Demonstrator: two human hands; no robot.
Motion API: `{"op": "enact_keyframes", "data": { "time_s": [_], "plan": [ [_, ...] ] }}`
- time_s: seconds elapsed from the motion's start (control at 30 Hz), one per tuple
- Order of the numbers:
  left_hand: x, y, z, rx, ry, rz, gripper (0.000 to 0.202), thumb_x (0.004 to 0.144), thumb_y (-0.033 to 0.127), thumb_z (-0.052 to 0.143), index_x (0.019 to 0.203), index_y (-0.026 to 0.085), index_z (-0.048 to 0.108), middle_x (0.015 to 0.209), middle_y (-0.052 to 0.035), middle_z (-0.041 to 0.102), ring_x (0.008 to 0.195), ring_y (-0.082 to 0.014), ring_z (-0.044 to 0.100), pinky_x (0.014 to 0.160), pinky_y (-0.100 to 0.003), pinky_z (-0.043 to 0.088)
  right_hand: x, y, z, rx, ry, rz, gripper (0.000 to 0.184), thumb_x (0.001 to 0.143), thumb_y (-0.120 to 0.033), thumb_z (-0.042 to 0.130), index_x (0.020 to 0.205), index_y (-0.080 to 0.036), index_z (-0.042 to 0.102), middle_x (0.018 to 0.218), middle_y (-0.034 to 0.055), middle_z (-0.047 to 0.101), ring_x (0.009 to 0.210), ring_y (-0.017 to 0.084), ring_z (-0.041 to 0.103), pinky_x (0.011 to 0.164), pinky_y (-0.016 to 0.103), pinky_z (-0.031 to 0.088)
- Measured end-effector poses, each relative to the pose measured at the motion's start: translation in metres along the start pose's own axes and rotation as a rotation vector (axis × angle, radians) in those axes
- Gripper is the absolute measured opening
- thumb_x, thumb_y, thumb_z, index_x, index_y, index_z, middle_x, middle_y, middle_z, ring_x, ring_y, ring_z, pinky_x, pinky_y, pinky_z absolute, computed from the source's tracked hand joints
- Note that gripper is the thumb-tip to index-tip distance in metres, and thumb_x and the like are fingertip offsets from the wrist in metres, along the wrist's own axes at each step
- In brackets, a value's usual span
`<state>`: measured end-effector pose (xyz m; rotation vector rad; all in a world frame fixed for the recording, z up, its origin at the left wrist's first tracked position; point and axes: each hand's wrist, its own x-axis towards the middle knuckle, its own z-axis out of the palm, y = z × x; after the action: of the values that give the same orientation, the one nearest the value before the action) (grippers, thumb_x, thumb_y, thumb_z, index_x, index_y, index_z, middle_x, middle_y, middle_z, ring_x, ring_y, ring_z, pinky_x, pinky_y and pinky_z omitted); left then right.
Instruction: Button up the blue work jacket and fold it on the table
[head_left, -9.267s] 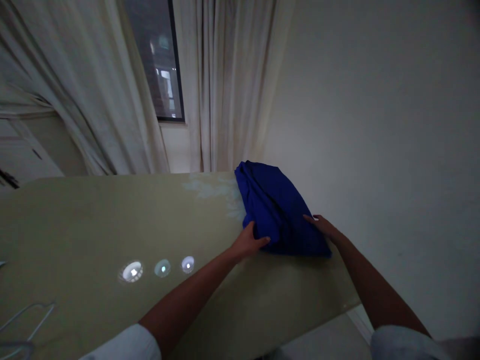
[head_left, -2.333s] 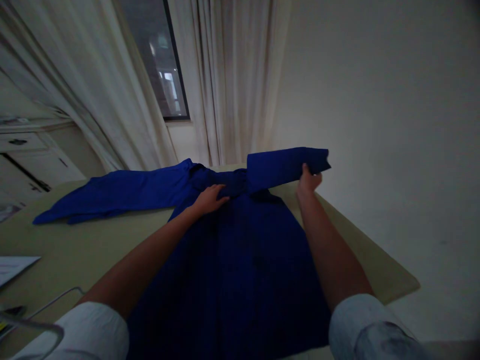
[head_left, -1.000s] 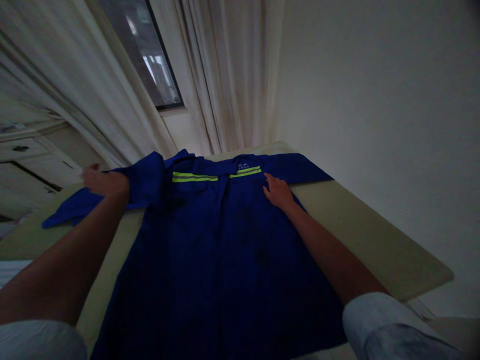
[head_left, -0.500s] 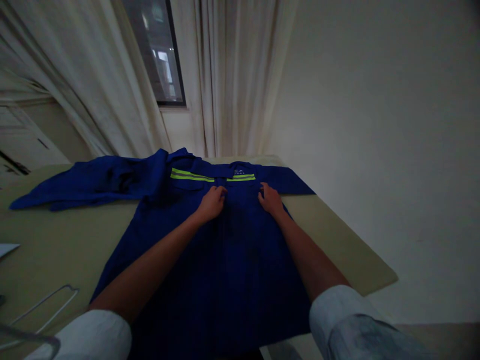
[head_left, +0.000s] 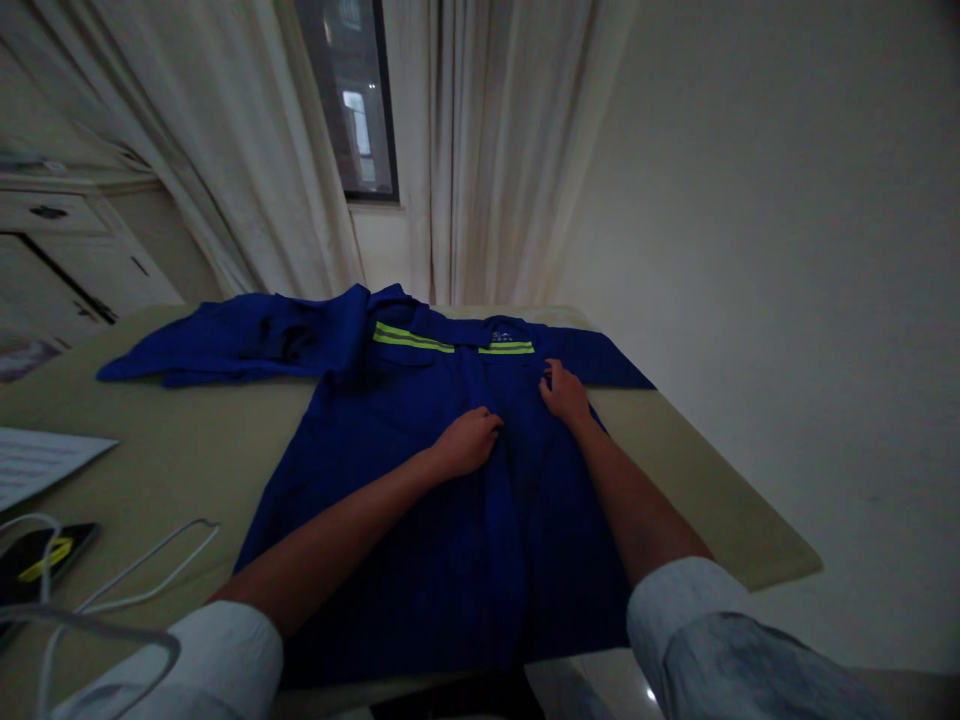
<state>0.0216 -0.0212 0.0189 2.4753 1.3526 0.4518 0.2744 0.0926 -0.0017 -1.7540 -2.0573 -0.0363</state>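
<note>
A dark blue work jacket (head_left: 405,450) with yellow-green reflective strips across the chest lies spread front side up on the table. Its sleeves reach out to the left and right, the left one bunched. My left hand (head_left: 471,442) is closed at the middle of the jacket's front, pinching the edge of the front flap below the strips. On the right chest, just under the strip, my right hand (head_left: 565,394) rests on the cloth with its fingers curved and apart.
The table (head_left: 720,490) has a pale greenish cover. At left are a printed paper sheet (head_left: 45,462), a dark flat object with a yellow mark (head_left: 45,565) and a white cable (head_left: 150,560). Curtains (head_left: 510,150), a cabinet (head_left: 67,240) and a bare wall (head_left: 787,250) stand behind.
My left hand has moved down the jacket's front from near the strips, and the front flap has shifted. My right hand stays about the same place on the chest. The view has turned left.
</note>
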Motion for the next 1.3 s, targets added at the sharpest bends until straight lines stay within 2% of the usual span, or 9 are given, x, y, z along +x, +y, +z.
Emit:
{"op": "enact_keyframes", "data": {
  "time_s": [0.27,0.47,0.53,0.67,0.87,1.0,1.13,1.2,1.3],
  "plan": [
    [0.07,-0.091,-0.054,0.324,0.168,-0.438,0.039,0.094,0.014,0.046,0.127,0.015,0.068,0.128,-0.0184,0.067,0.121,-0.0342,0.062,0.101,-0.046,0.051,-0.001,-0.002,-0.002,-0.026,-0.012,0.008,0.044,0.1,-0.025,0.052,0.143,-0.014,0.051,0.129,0.0158,0.073,0.114,0.028,0.07,0.1,0.037,0.05],
    [0.115,-0.153,-0.078,0.335,0.082,-0.366,0.047,0.084,0.01,0.053,0.128,0.016,0.069,0.131,-0.0199,0.067,0.131,-0.0402,0.057,0.111,-0.059,0.043,-0.002,-0.004,-0.003,-0.051,-0.016,0.012,0.044,0.101,-0.025,0.051,0.143,-0.014,0.052,0.128,0.0155,0.073,0.115,0.026,0.069,0.101,0.036,0.048],
    [0.13,-0.165,-0.081,0.314,0.194,-0.324,0.061,0.084,0.009,0.052,0.144,0.018,0.059,0.142,-0.018,0.062,0.142,-0.0377,0.049,0.118,-0.057,0.037,-0.002,-0.003,-0.003,-0.052,-0.017,0.006,0.044,0.101,-0.025,0.051,0.143,-0.014,0.052,0.128,0.0155,0.073,0.114,0.026,0.069,0.101,0.036,0.048],
    [0.148,-0.172,-0.068,0.147,0.595,-0.314,0.064,0.089,0.011,0.045,0.153,0.01,0.047,0.148,-0.0191,0.058,0.144,-0.0303,0.048,0.121,-0.047,0.039,-0.002,-0.002,-0.002,-0.04,-0.013,-0.007,0.044,0.1,-0.025,0.051,0.143,-0.013,0.052,0.126,0.0155,0.073,0.114,0.027,0.069,0.101,0.037,0.048],
    [0.128,-0.158,-0.028,0.168,0.292,-0.336,0.041,0.095,0.02,0.044,0.127,0.018,0.07,0.128,-0.0123,0.073,0.119,-0.0279,0.066,0.111,-0.041,0.046,-0.003,0.005,0.001,-0.018,-0.012,-0.022,0.044,0.1,-0.026,0.051,0.142,-0.015,0.051,0.126,0.0148,0.073,0.115,0.027,0.069,0.102,0.038,0.049],
    [0.121,-0.154,-0.021,0.156,0.292,-0.329,0.047,0.097,0.024,0.046,0.14,0.021,0.065,0.139,-0.0118,0.069,0.131,-0.029,0.061,0.124,-0.048,0.031,0.003,0.0,-0.009,-0.067,-0.055,-0.001,0.046,0.099,-0.029,0.053,0.144,-0.018,0.05,0.125,0.0136,0.074,0.114,0.028,0.07,0.101,0.04,0.051],
    [0.124,-0.155,-0.021,0.116,0.263,-0.305,0.052,0.097,0.021,0.046,0.146,0.024,0.06,0.152,-0.0111,0.061,0.146,-0.0305,0.05,0.128,-0.059,0.016,0.026,-0.049,-0.016,-0.112,-0.034,-0.032,0.046,0.104,-0.039,0.052,0.145,-0.018,0.051,0.124,0.0166,0.073,0.114,0.03,0.069,0.099,0.04,0.051],
    [0.125,-0.158,-0.021,0.071,0.248,-0.305,0.052,0.095,0.017,0.047,0.144,0.027,0.062,0.154,-0.008,0.059,0.146,-0.0289,0.049,0.129,-0.058,0.014,0.041,-0.086,-0.011,0.014,-0.037,-0.199,0.045,0.105,-0.039,0.052,0.144,-0.019,0.05,0.126,0.0151,0.072,0.116,0.028,0.067,0.101,0.038,0.049],
    [0.126,-0.166,-0.022,-0.003,0.252,-0.352,0.061,0.089,0.009,0.05,0.148,0.022,0.057,0.149,-0.0095,0.063,0.141,-0.0251,0.056,0.129,-0.049,0.02,0.061,-0.13,0.006,0.201,-0.247,-0.439,0.041,0.101,-0.033,0.06,0.14,-0.022,0.051,0.118,0.0073,0.075,0.108,0.022,0.07,0.096,0.033,0.05]
  ]
}}
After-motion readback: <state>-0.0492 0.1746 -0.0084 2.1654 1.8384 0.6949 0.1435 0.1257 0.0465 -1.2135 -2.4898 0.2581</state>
